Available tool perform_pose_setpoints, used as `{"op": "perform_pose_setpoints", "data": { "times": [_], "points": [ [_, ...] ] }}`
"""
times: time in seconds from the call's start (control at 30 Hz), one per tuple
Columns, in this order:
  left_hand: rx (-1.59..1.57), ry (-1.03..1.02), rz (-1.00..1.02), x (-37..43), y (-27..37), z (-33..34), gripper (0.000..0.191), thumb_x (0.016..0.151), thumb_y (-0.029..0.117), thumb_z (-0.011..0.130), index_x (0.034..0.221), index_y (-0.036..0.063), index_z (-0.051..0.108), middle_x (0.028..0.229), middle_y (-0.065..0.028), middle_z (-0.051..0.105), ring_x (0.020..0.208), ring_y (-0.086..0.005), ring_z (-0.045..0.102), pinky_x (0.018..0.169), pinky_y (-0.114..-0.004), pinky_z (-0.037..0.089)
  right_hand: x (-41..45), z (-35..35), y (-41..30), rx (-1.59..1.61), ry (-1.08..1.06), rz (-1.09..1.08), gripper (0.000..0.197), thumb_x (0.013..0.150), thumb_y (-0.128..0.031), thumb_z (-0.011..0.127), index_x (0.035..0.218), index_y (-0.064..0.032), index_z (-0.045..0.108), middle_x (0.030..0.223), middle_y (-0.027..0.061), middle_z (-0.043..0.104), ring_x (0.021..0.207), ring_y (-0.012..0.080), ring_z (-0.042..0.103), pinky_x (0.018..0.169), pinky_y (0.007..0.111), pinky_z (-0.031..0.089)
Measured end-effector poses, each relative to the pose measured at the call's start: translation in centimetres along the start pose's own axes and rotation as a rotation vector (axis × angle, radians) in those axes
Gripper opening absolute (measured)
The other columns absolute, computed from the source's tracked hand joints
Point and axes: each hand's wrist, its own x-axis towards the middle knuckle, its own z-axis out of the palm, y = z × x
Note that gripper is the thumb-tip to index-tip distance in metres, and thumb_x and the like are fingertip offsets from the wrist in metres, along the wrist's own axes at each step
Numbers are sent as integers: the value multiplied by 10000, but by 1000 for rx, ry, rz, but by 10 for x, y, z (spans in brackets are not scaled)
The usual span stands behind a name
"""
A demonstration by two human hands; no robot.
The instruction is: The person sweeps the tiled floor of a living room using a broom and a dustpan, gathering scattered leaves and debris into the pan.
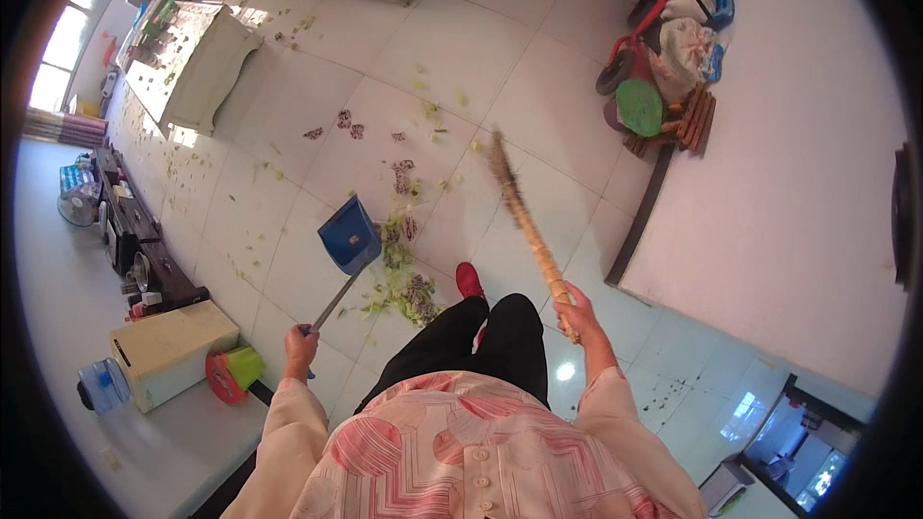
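Note:
My left hand (300, 352) grips the handle of a long-handled dustpan. Its blue pan (351, 239) rests on the tiled floor, with a small scrap inside. In my right hand (578, 315) is the handle of a straw broom (532, 231). The broom's bristle end points away from me and looks blurred, to the right of the litter. A heap of pale green plant scraps (411, 297) mixed with dark speckled pieces lies between the dustpan and my red shoe (469, 280). Farther out lie patterned scraps (402, 176) and loose green bits (430, 109).
A white table (209, 86) stands at the upper left, with scraps around it. Bags (685, 50) and a wooden stool (694, 122) sit against the right wall. A cream cabinet (177, 349), a water bottle (104, 383) and a low dark shelf (162, 263) line the left.

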Motion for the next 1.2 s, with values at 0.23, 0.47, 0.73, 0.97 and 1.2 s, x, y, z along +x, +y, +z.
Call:
{"op": "perform_pose_setpoints", "data": {
  "times": [0.23, 0.47, 0.73, 0.97, 1.2],
  "points": [
    [-62, -14, -78, -22, 43, 29, 302, 696, 152, 668, 937, -28, 643, 743, -139, 661, 682, -210, 642, 659, -312, 503, 86, -60, -93, 89, 312, 4, 283, 760, -11, 529, 1006, -120, 440, 507, 46, 410, 336, 165, 402, 275, 315, 333],
    [-21, 10, -138, -67, 92, 33, 316, 698, 174, 676, 942, -24, 646, 795, -165, 664, 738, -241, 650, 704, -331, 503, 188, 62, -139, 62, 222, -32, 167, 762, -38, 483, 884, -110, 394, 552, 36, 413, 354, 180, 429, 279, 321, 340],
    [-15, 84, -259, -75, 128, 50, 286, 673, 172, 661, 884, -20, 648, 778, -178, 653, 730, -288, 644, 702, -357, 503, 149, 105, -217, -57, -414, 117, 320, 768, -66, 571, 1068, -130, 479, 629, 64, 485, 425, 167, 486, 336, 295, 379],
    [-44, 171, -296, -88, 166, 65, 288, 686, 174, 650, 904, -14, 648, 795, -180, 657, 748, -286, 647, 711, -355, 504, 166, -8, -308, -372, -202, -146, 576, 748, -26, 591, 1287, -145, 425, 600, 34, 484, 406, 131, 463, 330, 282, 392],
    [-57, 141, -322, -87, 183, 60, 296, 706, 175, 652, 949, 6, 645, 812, -182, 657, 760, -298, 645, 721, -372, 506, 273, 23, -382, -242, 134, -33, 182, 754, -18, 504, 916, -78, 449, 525, 60, 423, 366, 181, 452, 280, 303, 349]
  ]
}}
